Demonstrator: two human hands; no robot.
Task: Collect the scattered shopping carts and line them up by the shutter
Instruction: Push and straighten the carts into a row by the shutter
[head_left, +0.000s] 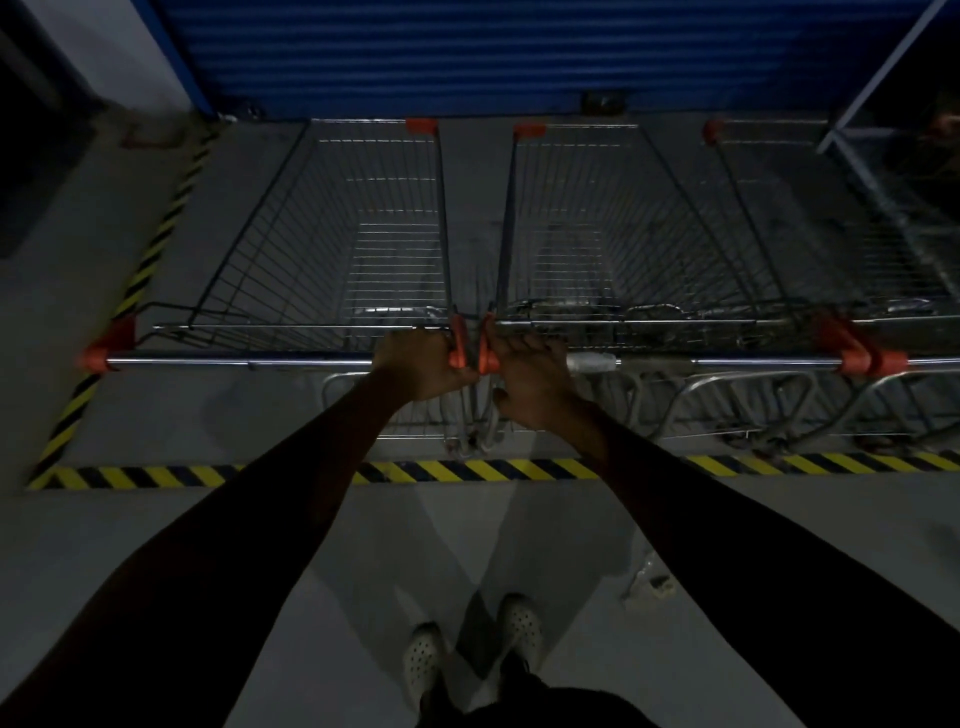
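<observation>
Sleeves (223, 561): dark, both stretched forward
Shutter (467, 52): blue, lowered, right behind the carts
Left cart (322, 234): beside the middle cart (597, 234) (their orange handle ends nearly touch)
Third cart (769, 208): at the right, partly cut off
Left hand (421, 369): grips the left cart's handle
Right hand (530, 379): fingers curled over the middle cart's handle

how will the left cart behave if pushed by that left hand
The left cart is empty wire, so probably light and easy to roll. The left hand grips the handle at its right end, so a push may swing it crooked.
</observation>
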